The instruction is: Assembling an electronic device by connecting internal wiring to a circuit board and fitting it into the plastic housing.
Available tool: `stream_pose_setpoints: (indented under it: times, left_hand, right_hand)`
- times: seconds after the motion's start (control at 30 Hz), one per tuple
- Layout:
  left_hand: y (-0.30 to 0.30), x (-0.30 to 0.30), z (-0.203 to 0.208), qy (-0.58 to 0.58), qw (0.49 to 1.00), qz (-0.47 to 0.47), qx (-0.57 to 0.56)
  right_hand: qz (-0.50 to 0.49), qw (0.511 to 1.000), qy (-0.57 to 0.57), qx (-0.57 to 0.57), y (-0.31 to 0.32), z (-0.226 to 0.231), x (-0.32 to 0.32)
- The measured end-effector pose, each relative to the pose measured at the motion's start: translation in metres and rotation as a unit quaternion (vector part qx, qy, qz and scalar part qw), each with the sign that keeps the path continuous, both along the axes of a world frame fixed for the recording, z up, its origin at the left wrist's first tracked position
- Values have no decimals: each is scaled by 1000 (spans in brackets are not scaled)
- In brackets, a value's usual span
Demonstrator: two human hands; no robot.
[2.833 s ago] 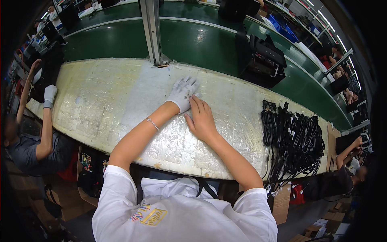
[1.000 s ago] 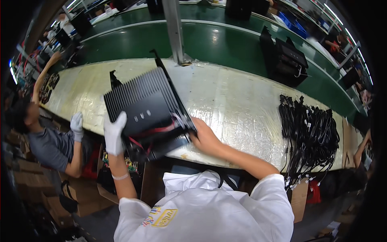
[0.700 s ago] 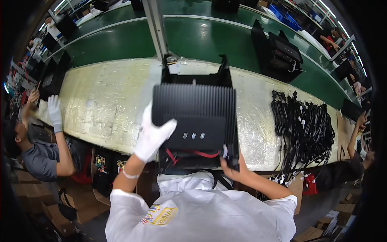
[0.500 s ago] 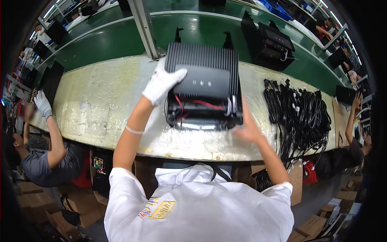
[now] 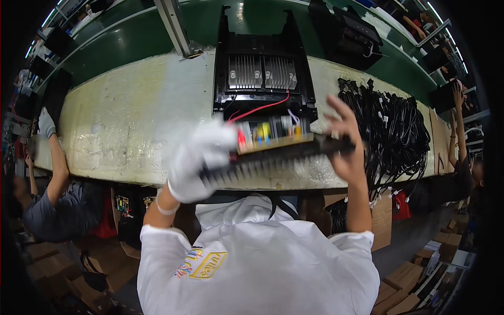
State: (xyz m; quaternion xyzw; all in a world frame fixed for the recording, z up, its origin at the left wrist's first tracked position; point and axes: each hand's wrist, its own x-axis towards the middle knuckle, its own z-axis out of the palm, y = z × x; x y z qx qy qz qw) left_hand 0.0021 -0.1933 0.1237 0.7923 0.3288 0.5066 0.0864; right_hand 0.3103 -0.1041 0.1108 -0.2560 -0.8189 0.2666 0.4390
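Observation:
A black ribbed cover (image 5: 270, 167), blurred by motion, is tilted up at the table's near edge. A circuit board (image 5: 275, 143) with yellow, red and blue parts shows along its upper side. My gloved left hand (image 5: 202, 160) grips the cover's left end. Around its right end is my bare right hand (image 5: 347, 149), some fingers raised off it. Beyond them lies the open black housing (image 5: 220, 79), two finned metal heat sinks (image 5: 262, 72) inside. A red wire (image 5: 260, 108) runs from the housing to the board.
Bundled black cables (image 5: 394, 136) are heaped to the right of the housing. Another black unit (image 5: 349, 39) stands on the green surface (image 5: 126, 50) behind. A metal post (image 5: 173, 26) rises at the far side. Co-workers sit at both sides.
The ribbed cover has come off the top of the housing and swung toward me, exposing the heat sinks and board. Both hands moved with it, the right one upward along its end.

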Motion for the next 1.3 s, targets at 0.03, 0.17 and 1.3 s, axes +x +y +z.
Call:
stream_pose_setpoints:
  times: [0.03,0.17,1.3]
  left_hand:
    - [-11,-3,-3,39,997,-64,-17]
    - [-39,-3,-76,75,996,7,-54]
    - [77,116,31,-404,834,-162,-340]
  right_hand:
    - [-6,999,-32,20,-16,-2,7]
    - [-35,967,-251,26,-58,-49,32]
    - [-80,971,200,-102,-50,7,-49]
